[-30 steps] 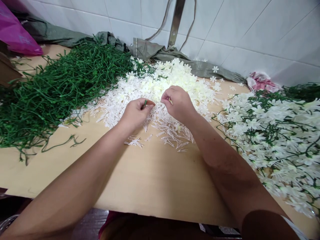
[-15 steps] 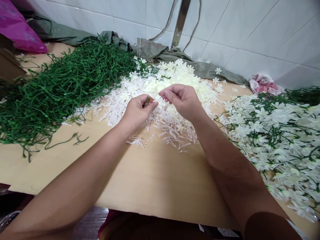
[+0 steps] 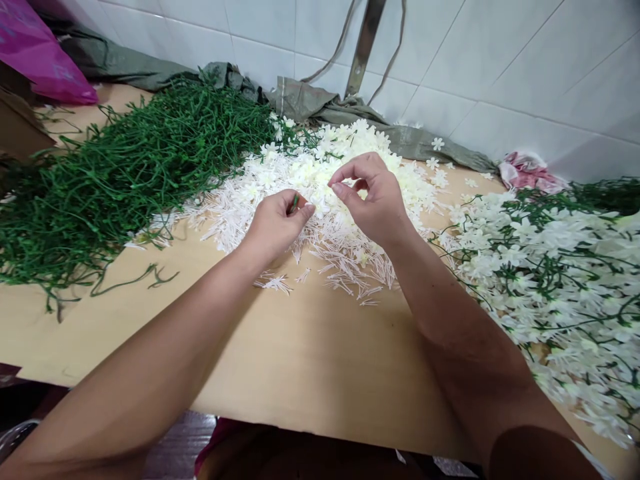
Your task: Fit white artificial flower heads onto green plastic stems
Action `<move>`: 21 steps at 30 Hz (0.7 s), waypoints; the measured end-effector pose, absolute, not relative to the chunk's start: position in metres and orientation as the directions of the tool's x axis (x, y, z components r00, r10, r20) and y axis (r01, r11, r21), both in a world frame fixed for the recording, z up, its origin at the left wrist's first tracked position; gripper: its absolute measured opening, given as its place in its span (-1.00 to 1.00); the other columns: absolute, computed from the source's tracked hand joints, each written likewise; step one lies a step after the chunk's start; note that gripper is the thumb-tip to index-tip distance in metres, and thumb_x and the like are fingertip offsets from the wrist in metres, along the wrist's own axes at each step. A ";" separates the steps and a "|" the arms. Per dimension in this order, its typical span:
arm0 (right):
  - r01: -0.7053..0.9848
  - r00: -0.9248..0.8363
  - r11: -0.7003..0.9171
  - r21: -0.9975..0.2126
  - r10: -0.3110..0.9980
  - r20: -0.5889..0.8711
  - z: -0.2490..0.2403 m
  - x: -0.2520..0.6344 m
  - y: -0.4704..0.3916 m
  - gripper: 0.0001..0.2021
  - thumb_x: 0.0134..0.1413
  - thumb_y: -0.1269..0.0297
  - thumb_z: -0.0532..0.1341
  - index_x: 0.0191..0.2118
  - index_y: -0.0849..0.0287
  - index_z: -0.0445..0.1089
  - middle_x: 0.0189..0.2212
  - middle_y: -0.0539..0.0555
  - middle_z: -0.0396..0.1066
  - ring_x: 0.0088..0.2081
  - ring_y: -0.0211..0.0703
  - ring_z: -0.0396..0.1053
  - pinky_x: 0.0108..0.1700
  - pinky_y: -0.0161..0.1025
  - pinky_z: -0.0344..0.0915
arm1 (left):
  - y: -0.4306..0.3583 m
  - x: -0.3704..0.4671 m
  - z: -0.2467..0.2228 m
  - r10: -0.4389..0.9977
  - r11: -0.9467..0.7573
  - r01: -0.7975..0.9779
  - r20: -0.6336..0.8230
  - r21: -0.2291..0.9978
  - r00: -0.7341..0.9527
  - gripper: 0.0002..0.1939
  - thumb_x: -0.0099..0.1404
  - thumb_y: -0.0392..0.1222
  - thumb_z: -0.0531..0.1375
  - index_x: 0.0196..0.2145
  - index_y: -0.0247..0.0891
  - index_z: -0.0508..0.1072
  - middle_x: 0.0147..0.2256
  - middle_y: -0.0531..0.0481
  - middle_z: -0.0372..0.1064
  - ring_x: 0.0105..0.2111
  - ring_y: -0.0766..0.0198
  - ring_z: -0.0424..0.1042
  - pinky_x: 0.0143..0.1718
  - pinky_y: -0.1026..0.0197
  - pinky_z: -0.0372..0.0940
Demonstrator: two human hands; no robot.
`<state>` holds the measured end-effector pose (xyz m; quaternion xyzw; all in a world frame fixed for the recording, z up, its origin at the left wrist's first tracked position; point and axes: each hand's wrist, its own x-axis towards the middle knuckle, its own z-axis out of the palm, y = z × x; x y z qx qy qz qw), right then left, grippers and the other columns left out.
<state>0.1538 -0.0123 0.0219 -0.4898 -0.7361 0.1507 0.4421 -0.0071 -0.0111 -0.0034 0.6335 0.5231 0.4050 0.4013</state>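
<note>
My left hand [image 3: 277,220] is closed over the white stamens, with a bit of green plastic stem [image 3: 295,201] showing between thumb and fingers. To its right, my right hand [image 3: 376,200] hovers over the heap of white artificial flower heads [image 3: 345,143]. Its thumb and forefinger come together in a pinch; whatever may be between the tips is too small to make out. A gap separates the two hands. Thin white stamens [image 3: 225,213] lie scattered beneath and around both.
A big pile of green stems [image 3: 165,147] spreads over the left of the cardboard-covered table [image 3: 300,367]. White flowers on green stems [image 3: 565,287] are heaped at the right. Along the tiled wall lie grey-green cloth [image 3: 420,140], a pink-and-white bundle [image 3: 531,171] and a magenta bag [image 3: 47,57].
My right hand has risen slightly and drawn away from the left, its finger loop now rounder. My left hand has stayed almost in place.
</note>
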 end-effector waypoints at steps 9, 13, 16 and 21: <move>0.493 -0.171 0.408 -0.769 0.912 0.374 0.019 0.147 -0.017 -0.95 0.02 0.42 0.11 -0.37 0.18 0.31 -0.47 -0.02 0.35 -0.39 -0.29 0.32 -0.30 -0.24 0.26 | -0.012 -0.006 -0.001 0.992 -0.079 0.267 0.050 0.960 0.113 -0.81 0.13 -0.25 0.18 -0.55 -0.27 0.23 -0.64 0.19 -0.02 -0.62 0.48 -0.07 -0.55 0.28 -0.12; 0.547 -0.189 0.459 -0.700 0.883 0.430 0.015 0.149 -0.014 -0.95 0.01 0.41 0.12 -0.41 0.19 0.31 -0.47 -0.02 0.34 -0.40 -0.31 0.29 -0.30 -0.24 0.25 | -0.013 -0.006 0.000 0.991 -0.088 0.237 0.061 0.967 0.119 -0.81 0.13 -0.25 0.18 -0.55 -0.27 0.23 -0.64 0.19 -0.02 -0.61 0.48 -0.06 -0.56 0.29 -0.12; 0.572 -0.179 0.480 -0.665 0.865 0.470 0.014 0.149 -0.012 -0.96 -0.01 0.41 0.14 -0.44 0.19 0.32 -0.44 0.00 0.33 -0.37 -0.29 0.27 -0.29 -0.23 0.24 | -0.014 -0.006 0.002 0.991 -0.087 0.219 0.061 0.972 0.119 -0.81 0.13 -0.26 0.18 -0.56 -0.27 0.22 -0.64 0.19 -0.02 -0.61 0.48 -0.06 -0.55 0.29 -0.11; 0.593 -0.177 0.509 -0.624 0.838 0.516 0.011 0.149 -0.012 -0.97 0.00 0.38 0.15 -0.42 0.17 0.31 -0.32 0.05 0.33 -0.25 -0.23 0.30 -0.23 -0.22 0.28 | -0.014 -0.006 0.003 0.993 -0.069 0.200 0.047 0.977 0.111 -0.79 0.13 -0.28 0.18 -0.57 -0.27 0.21 -0.65 0.19 -0.03 -0.62 0.49 -0.07 -0.56 0.30 -0.11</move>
